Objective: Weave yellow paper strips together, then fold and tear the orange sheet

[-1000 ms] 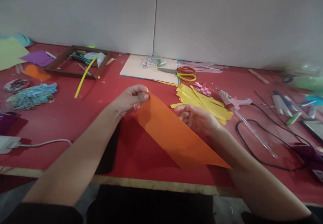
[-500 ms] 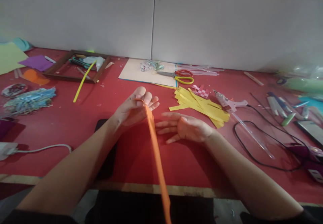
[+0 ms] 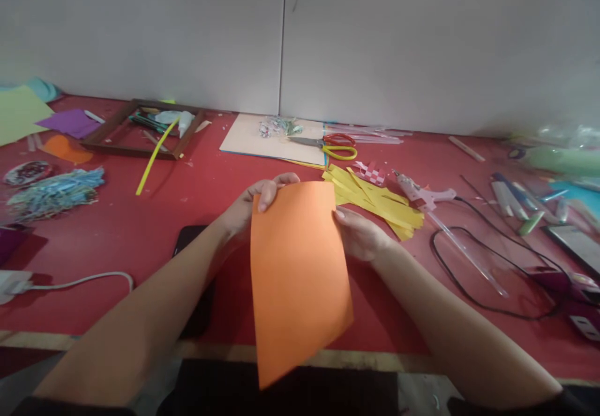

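An orange sheet of paper (image 3: 300, 272) hangs in front of me with its broad face toward the camera, its lower end reaching past the table's front edge. My left hand (image 3: 255, 203) grips its upper left corner, thumb on the near face and the other fingers behind. At the upper right edge, my right hand (image 3: 360, 232) pinches the paper by the thumb, with the rest of its fingers hidden behind the sheet. Yellow paper strips (image 3: 375, 197) lie on the table just beyond my right hand.
Scissors (image 3: 328, 145) rest on a cream sheet (image 3: 253, 135) at the back. To the right are a pink glue gun (image 3: 424, 194) with a black cord, and pens (image 3: 513, 197). A wooden frame (image 3: 131, 147) stands left. A dark phone (image 3: 190, 236) lies under my left forearm.
The orange paper, seen edge-on before and held by my left hand, has turned its broad face toward me. My right hand, open and apart before, has closed on its right edge.
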`<state>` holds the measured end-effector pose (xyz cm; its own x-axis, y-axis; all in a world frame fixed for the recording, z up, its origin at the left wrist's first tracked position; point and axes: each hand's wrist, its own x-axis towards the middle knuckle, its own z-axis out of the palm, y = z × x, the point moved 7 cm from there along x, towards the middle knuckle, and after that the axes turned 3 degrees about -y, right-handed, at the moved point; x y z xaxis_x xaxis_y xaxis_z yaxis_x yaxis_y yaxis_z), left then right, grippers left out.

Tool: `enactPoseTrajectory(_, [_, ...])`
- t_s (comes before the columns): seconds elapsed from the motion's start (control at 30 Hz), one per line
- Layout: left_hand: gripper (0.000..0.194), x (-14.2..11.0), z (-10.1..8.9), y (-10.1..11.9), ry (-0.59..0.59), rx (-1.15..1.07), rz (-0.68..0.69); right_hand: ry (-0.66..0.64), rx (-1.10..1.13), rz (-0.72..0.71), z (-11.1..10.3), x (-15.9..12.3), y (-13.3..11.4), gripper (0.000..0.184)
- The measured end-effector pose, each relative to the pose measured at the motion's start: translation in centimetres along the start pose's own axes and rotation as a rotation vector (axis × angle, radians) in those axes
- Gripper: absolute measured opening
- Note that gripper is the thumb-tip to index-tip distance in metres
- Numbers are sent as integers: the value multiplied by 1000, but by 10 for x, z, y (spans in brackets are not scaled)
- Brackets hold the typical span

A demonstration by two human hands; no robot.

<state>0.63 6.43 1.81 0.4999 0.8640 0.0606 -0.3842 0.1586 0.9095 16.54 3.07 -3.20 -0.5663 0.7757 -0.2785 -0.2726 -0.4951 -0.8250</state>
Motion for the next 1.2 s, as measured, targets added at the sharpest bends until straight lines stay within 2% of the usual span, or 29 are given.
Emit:
enactPoseTrajectory(0.1, [62, 3, -6, -2, 15, 8, 11, 192, -31, -98, -14, 2, -7, 40])
enactPoseTrajectory(0.2, [44, 10, -15, -10, 33, 1, 19, 438, -87, -246, -31, -2, -15, 37])
enactPoseTrajectory(0.27, [28, 15, -23, -13, 71, 2, 39, 548, -170, -336, -38, -7, -18, 37])
enactPoseTrajectory(0.33, [36, 18, -31, -16, 127, -2, 51, 595, -277, -362, -40, -10, -18, 35])
enactPoseTrajectory(0.4, [44, 20, -35, -16, 167, 35, 45, 592, -348, -344, -41, -10, -15, 35])
enactPoseTrajectory(0.5, [36, 19, -31, -15, 149, 97, 40, 558, -328, -331, -39, -9, -11, 35])
enactPoseTrajectory(0.63, [58, 14, -23, -12, 87, 166, 79, 509, -150, -355, -32, -7, -11, 28])
enactPoseTrajectory(0.77, [43, 9, -27, 0, 84, 407, 231, 476, -105, -318, -25, -7, -12, 27])
enactPoseTrajectory(0.87, [43, 7, -33, 10, 113, 486, 306, 520, -157, -297, -27, -11, -11, 29])
enactPoseTrajectory(1.0, [45, 4, -43, 24, 228, 566, 386, 606, -312, -329, -36, -15, -15, 40])
enactPoseTrajectory(1.1, [48, 3, -48, 23, 249, 500, 333, 595, -316, -329, -36, -13, -15, 40])
enactPoseTrajectory(1.2, [44, 4, -44, 10, 137, 349, 126, 582, -239, -282, -34, -11, -13, 37])
